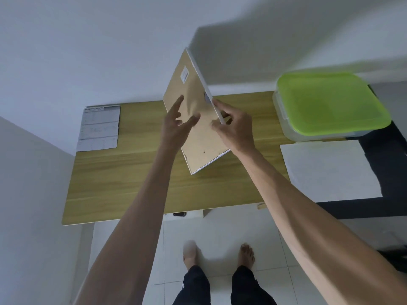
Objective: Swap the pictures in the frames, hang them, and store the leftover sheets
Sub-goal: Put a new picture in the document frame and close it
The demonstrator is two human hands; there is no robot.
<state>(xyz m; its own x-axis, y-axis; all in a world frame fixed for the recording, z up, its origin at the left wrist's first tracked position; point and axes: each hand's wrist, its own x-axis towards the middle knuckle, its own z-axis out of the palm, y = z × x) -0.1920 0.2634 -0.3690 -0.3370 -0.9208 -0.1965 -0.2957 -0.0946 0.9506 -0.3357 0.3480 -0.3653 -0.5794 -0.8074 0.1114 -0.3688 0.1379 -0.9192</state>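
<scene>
So from the head cam I'm looking down at a frame [193,115] held up over the desk [132,172], back side toward me. It's the brown backing board I see, with a thin white edge running along the right and bottom. Its long axis runs from lower right up toward the wall [88,51], top end leaning away and a bit left, so it's tilted, not flat and not upright. There's a small white sticker [184,75] near the top of the backing and a tiny dark dot lower down. The bottom corner hangs just above the wood; I can't tell if it actually touches.

Right hand [233,126] is pinched on the frame's right edge, thumb on the back and fingers wrapped round the front. Left hand [176,124] is on the backing with fingers spread apart, fingertips touching or nearly touching the board, not gripping anything.

Desk is light wood grain, pushed into a white corner. A printed sheet [99,128] lies flat at the far left. At the far right sits a clear box with a green lid [330,102], and just nearer me a blank white sheet [330,168] hangs partly over the desk's right edge above something dark. Floor is pale tile, bare feet [246,254] visible below the desk.
</scene>
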